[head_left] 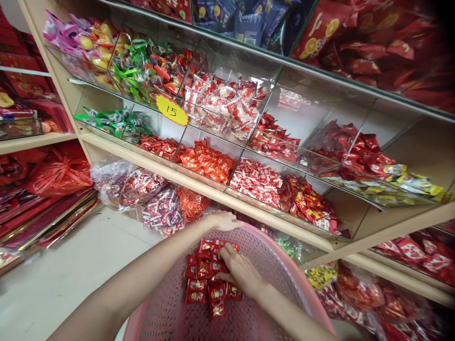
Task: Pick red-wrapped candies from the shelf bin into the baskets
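A large pink plastic basket [284, 270] with holes in its wall stands in front of me. My left hand [225, 220] is at its far rim, fingers curled over the edge. Inside lies a small heap of shiny red wrapped candies [203, 270]. My right hand [243, 271] reaches into the basket from the right, with thumb and bent fingers around red packets on the heap's right side. Part of what it grips is hidden by the fingers.
Beyond the basket rises a wooden shelf [199, 187] with clear-walled bins of wrapped sweets. A yellow tag [171, 110] reads 15. Bagged sweets [163, 208] lie under the shelf. At the left, red bags [60, 170] fill another shelf above pale floor tiles [71, 274].
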